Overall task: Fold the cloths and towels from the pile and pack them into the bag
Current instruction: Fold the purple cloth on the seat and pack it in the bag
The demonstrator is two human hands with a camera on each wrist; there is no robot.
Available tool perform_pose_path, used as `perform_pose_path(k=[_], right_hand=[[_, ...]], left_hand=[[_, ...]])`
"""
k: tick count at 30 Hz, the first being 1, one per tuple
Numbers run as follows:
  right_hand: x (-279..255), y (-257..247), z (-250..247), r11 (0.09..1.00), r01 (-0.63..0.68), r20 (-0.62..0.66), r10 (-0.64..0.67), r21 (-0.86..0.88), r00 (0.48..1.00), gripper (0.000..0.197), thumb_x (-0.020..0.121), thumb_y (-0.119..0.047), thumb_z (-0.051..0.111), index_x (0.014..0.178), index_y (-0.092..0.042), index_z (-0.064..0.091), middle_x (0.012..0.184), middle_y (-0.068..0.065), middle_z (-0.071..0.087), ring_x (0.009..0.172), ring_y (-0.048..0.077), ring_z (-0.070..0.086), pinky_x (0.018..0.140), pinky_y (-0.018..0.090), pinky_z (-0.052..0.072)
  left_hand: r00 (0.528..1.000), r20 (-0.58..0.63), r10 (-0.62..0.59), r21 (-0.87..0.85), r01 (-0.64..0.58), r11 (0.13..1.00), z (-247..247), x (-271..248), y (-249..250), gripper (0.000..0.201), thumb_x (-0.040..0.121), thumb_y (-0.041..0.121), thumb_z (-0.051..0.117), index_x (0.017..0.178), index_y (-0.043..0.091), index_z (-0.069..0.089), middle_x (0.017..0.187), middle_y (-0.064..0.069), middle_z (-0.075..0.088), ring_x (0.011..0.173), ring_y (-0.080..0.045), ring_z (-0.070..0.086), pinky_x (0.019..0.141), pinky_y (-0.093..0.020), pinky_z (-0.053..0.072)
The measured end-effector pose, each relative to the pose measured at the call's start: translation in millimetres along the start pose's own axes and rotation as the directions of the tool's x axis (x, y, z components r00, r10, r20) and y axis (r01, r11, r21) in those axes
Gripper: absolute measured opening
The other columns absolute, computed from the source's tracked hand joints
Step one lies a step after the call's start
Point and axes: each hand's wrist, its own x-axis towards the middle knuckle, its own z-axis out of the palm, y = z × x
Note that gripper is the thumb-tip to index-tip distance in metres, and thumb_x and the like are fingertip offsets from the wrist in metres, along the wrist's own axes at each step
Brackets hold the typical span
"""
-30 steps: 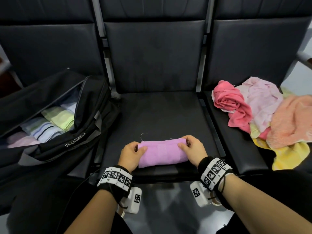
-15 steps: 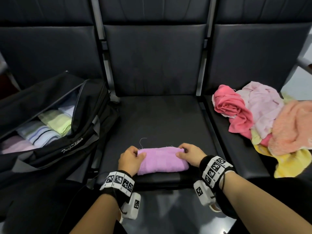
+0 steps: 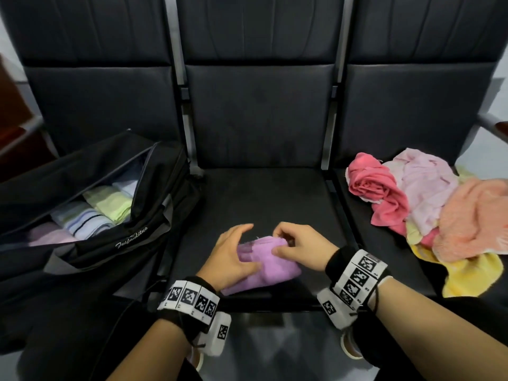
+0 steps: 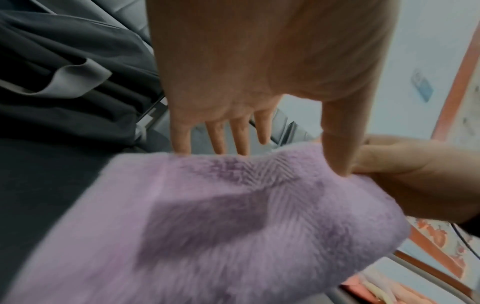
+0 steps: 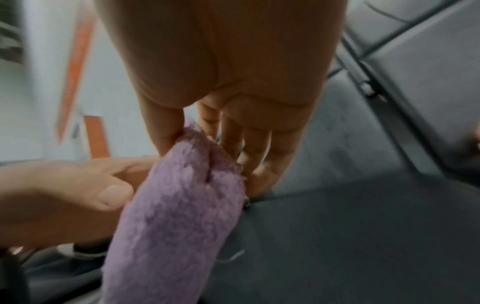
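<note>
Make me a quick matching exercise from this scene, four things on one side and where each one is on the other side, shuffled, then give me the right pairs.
Things:
1. purple towel
2. black bag
3. pile of unfolded cloths
4. striped folded towel

Places:
A. on the right-hand seat
B. inside the open bag
C. on the left-hand seat
D. on the middle seat, between the left hand and the right hand

Pairs: 1-D, 2-C, 3-A, 4-B
</note>
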Motion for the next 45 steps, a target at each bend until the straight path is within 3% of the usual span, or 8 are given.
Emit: perform_pose_path(k=[9,15,19,23,28,36,40,45], right_hand=[[4,-62,-10,0.892,0.199,0.082,-0.182,-0.407,0.98,0.024,0.085,-0.041,0.064,0.105,-0.035,0.054,0.098,-0.015,0.063,0.09,0.006,0.058,0.078,0.035,0.051],[26,-64,-1,0.987,0.108,-0.192,-0.083,0.122,0.978,0.053,0.072,-0.041,0.078,0.12,-0.04,0.053,0.106,-0.014,0.066,0.098,0.002,0.063,0.085,0.018,0.05],[51,-77,22,0.91,0.028,0.035,-0.047,0.413,0.998,0.062,0.073,-0.034,0.083,0.128,-0.029,0.057,0.121,-0.006,0.069,0.111,0.011,0.066,0.094,0.038,0.056],[87,-115,48,0.896,0.079,0.07,-0.122,0.438,0.99,0.051,0.08,-0.02,0.08,0.127,-0.021,0.06,0.118,-0.004,0.071,0.107,0.013,0.069,0.088,0.034,0.058],[137,-160,79,0.938,0.121,0.099,-0.161,0.324,0.982,0.043,0.081,-0.016,0.08,0.12,-0.015,0.063,0.111,-0.001,0.072,0.102,0.014,0.069,0.09,0.042,0.057],[234,-226,131,0.95,0.25,0.018,-0.257,0.188,0.966,0.038,0.08,-0.025,0.078,0.114,-0.02,0.062,0.104,-0.011,0.068,0.096,0.004,0.063,0.082,0.028,0.053],[283,-259,174,0.935,0.294,-0.015,-0.297,0.198,0.955,0.027,0.081,-0.026,0.073,0.103,-0.031,0.059,0.093,-0.017,0.065,0.088,-0.004,0.06,0.071,0.015,0.044],[312,-278,239,0.925,0.307,0.053,-0.327,0.225,0.944,0.023,0.085,-0.022,0.065,0.096,-0.04,0.055,0.083,-0.021,0.065,0.08,-0.011,0.058,0.064,0.006,0.04]], left_hand=[[0.985,0.163,0.052,-0.157,-0.026,0.987,-8,-12,32,0.038,0.071,0.02,0.081,0.104,0.033,0.069,0.1,0.013,0.074,0.095,-0.001,0.069,0.086,-0.032,0.057],[0.996,-0.088,0.022,-0.313,-0.049,0.949,-39,-13,27,0.027,0.079,0.008,0.081,0.102,0.017,0.071,0.09,0.006,0.075,0.087,-0.005,0.068,0.075,-0.023,0.051],[0.981,-0.19,-0.043,-0.582,-0.077,0.809,-79,-20,22,0.034,0.084,0.009,0.077,0.116,0.017,0.069,0.108,-0.002,0.076,0.102,-0.016,0.072,0.081,-0.026,0.058],[0.968,-0.216,-0.129,-0.729,-0.072,0.681,-119,-30,10,0.038,0.084,0.013,0.076,0.121,0.012,0.066,0.115,-0.012,0.073,0.109,-0.027,0.07,0.089,-0.041,0.058],[0.931,-0.322,-0.169,-0.608,-0.067,0.791,-178,-46,-20,0.035,0.087,0.01,0.074,0.121,0.013,0.066,0.112,-0.004,0.075,0.105,-0.016,0.071,0.083,-0.028,0.059],[0.599,-0.746,-0.29,-0.202,0.212,0.956,-304,-87,-107,0.021,0.084,0.007,0.074,0.104,0.012,0.068,0.098,-0.006,0.067,0.092,-0.019,0.063,0.088,-0.034,0.052],[0.421,-0.839,-0.344,-0.081,0.529,0.845,-357,-123,-150,0.028,0.082,0.023,0.071,0.109,0.03,0.065,0.13,-0.009,0.054,0.126,-0.031,0.049,0.112,-0.047,0.039],[0.264,-0.819,-0.51,-0.245,0.642,0.727,-385,-147,-197,0.026,0.084,0.019,0.066,0.104,0.022,0.05,0.122,-0.016,0.056,0.117,-0.038,0.053,0.101,-0.053,0.046]])
